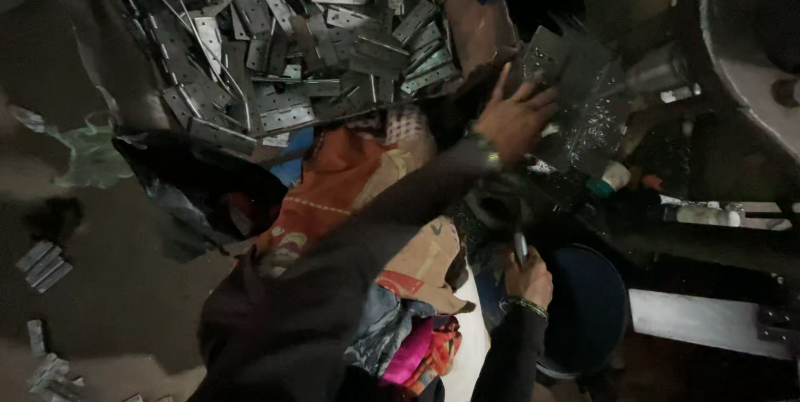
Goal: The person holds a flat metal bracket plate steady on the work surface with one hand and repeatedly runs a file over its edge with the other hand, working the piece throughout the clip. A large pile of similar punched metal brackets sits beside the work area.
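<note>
Left hand (pixel 515 117), fingers spread, presses on a perforated metal plate (pixel 557 54) beside the hinge pile (pixel 300 44). Right hand (pixel 528 279) is closed around a thin metal tool (pixel 520 245) near the dark blue bucket (pixel 587 310).

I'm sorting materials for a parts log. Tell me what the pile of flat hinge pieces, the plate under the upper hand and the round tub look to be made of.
Pile of hinge pieces: probably steel, bare grey with dull glints and punched holes.
Plate under the left hand: likely the same grey metal, matte, with a row of holes.
Round tub beside the right hand: dark blue, smooth, perhaps plastic; too dim to be sure.
</note>
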`<move>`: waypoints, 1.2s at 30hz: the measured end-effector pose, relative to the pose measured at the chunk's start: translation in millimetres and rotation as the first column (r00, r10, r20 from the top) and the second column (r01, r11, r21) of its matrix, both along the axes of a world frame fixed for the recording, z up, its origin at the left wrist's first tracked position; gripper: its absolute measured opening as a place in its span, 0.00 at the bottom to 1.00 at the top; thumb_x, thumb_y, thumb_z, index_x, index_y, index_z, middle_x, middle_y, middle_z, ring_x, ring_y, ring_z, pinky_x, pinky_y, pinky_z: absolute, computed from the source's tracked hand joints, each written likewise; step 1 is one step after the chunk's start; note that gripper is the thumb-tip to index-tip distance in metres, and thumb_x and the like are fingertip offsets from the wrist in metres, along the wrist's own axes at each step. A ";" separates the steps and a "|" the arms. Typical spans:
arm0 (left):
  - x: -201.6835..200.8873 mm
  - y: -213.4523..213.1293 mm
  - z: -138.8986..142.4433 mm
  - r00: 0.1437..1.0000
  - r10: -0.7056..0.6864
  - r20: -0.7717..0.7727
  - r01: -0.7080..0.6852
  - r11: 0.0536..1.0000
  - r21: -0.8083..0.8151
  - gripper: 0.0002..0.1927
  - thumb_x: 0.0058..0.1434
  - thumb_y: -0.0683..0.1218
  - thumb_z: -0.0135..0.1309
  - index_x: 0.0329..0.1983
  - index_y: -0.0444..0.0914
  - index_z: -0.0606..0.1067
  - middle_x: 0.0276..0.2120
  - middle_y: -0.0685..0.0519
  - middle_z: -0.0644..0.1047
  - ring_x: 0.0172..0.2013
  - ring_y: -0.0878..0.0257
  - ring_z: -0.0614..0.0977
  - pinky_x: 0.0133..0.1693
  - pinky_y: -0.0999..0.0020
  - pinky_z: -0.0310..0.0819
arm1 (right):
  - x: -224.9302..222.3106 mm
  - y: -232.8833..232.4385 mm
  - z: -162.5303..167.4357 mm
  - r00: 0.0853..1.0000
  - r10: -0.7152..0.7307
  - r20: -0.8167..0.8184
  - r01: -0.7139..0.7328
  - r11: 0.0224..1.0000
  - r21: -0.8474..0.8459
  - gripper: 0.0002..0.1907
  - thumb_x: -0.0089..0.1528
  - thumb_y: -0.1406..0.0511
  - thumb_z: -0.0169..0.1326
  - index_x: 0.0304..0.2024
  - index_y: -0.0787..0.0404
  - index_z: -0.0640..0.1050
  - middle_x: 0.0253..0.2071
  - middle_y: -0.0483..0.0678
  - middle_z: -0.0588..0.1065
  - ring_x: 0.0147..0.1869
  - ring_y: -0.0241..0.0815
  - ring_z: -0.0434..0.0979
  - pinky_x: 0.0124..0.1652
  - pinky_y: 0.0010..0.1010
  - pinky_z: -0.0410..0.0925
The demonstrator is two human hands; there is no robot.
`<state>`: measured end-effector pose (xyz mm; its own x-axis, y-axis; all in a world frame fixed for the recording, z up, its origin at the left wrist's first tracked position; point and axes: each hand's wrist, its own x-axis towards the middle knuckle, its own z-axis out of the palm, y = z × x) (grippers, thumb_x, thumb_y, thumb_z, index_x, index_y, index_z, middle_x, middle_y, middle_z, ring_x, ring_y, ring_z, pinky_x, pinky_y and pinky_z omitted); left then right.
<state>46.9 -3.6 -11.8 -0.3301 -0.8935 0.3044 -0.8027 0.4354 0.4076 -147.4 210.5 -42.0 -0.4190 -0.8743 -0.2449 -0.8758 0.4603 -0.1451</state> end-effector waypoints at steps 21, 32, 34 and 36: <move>251.2 12.4 -102.6 0.911 0.409 0.050 -0.409 0.913 -0.004 0.23 0.72 0.45 0.45 0.69 0.50 0.74 0.65 0.52 0.72 0.66 0.47 0.68 0.66 0.39 0.62 | -1.7 3.9 -13.1 0.997 -0.057 0.059 0.055 0.998 0.040 0.26 0.59 0.46 0.57 0.52 0.51 0.82 0.45 0.62 0.80 0.52 0.67 0.80 0.49 0.54 0.72; 226.2 45.4 -51.7 0.710 0.383 -0.590 -0.471 0.882 0.006 0.16 0.61 0.43 0.53 0.51 0.37 0.81 0.48 0.39 0.82 0.54 0.40 0.81 0.58 0.45 0.73 | 1.1 2.1 -12.5 0.994 -0.077 0.081 0.081 0.996 -0.049 0.23 0.58 0.47 0.59 0.52 0.47 0.82 0.44 0.60 0.81 0.51 0.64 0.80 0.48 0.54 0.71; 219.8 40.3 -51.5 0.630 0.382 -0.676 -0.468 0.882 0.061 0.15 0.59 0.40 0.54 0.49 0.35 0.82 0.44 0.39 0.83 0.49 0.41 0.84 0.52 0.50 0.79 | 2.6 3.8 -9.9 0.994 -0.067 0.092 0.072 0.996 -0.058 0.22 0.58 0.47 0.59 0.50 0.47 0.83 0.44 0.59 0.81 0.51 0.64 0.80 0.48 0.53 0.72; 222.1 29.5 -57.1 0.638 0.402 -0.656 -0.519 0.855 0.020 0.15 0.56 0.39 0.60 0.48 0.33 0.82 0.40 0.39 0.83 0.43 0.42 0.85 0.46 0.53 0.79 | 3.2 4.7 -7.7 0.995 -0.057 0.082 0.061 0.997 -0.048 0.22 0.59 0.46 0.58 0.50 0.47 0.82 0.45 0.59 0.81 0.51 0.64 0.80 0.49 0.53 0.72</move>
<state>269.0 25.9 -68.9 0.4257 -0.7969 0.4286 -0.5064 0.1828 0.8427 -144.3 215.2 -49.7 -0.4512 -0.8607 -0.2357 -0.8317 0.5014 -0.2385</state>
